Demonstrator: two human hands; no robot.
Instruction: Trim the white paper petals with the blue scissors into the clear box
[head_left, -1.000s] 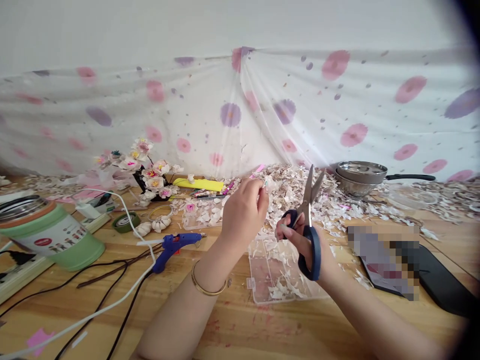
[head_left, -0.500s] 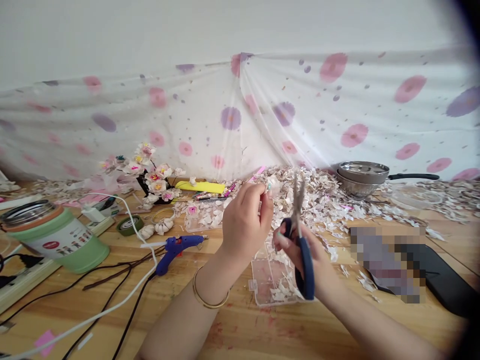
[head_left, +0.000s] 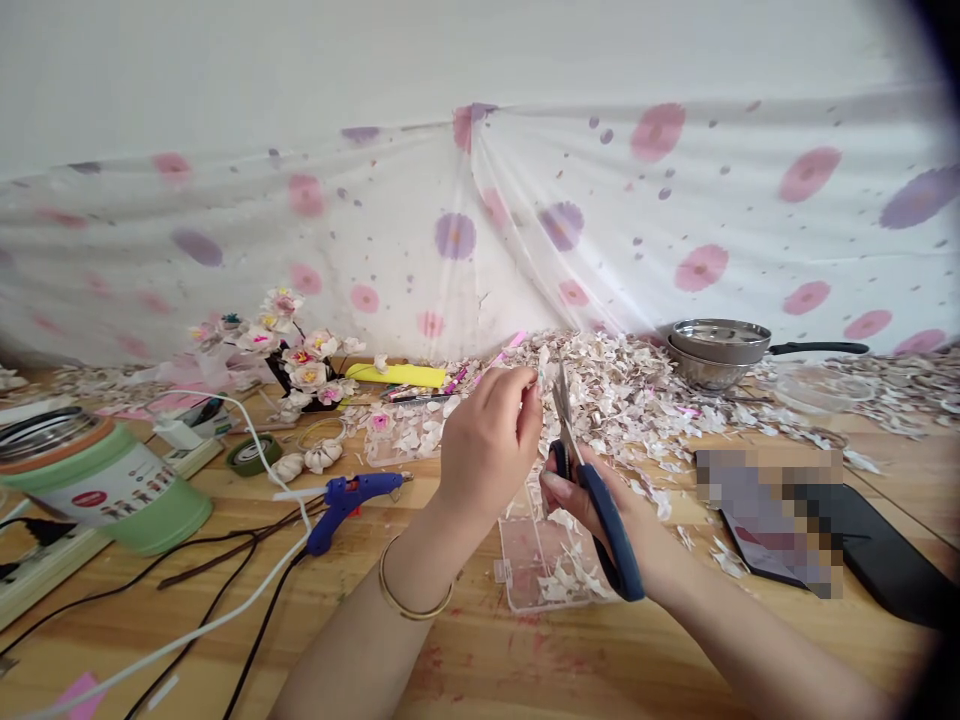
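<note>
1. We hold a small white scrap point(head_left: 541, 376) pinched between the fingertips of the left hand point(head_left: 487, 440). It sits raised above the table point(head_left: 480, 660), in front of the heap of scraps.
2. We grip the scissors point(head_left: 586, 478) in the right hand point(head_left: 626, 520), with the fingers closed through the blue handles. The blades point up and lie close together, with their tips just beside the white scrap. We cannot tell whether the metal touches it.
3. The left wrist carries a gold bangle point(head_left: 409, 600).
4. Below both hands, a clear plastic box point(head_left: 525, 585) lies open on the table with white trimmings inside.
5. Behind the hands, a wide heap of white and pink scraps point(head_left: 645, 395) covers the table as far as the curtain.
6. To the left of the box lie a blue glue gun point(head_left: 349, 495), a white cable point(head_left: 225, 610) and dark cords.
7. Further left stand a green tape roll point(head_left: 247, 455), a green container point(head_left: 112, 490) and a sprig of craft flowers point(head_left: 289, 345).
8. To the far right, stacked metal pans point(head_left: 720, 350) stand at the edge of the heap, and a black flat device point(head_left: 881, 545) lies nearer to us.
9. A flower-print curtain point(head_left: 450, 235) hangs behind the table.
</note>
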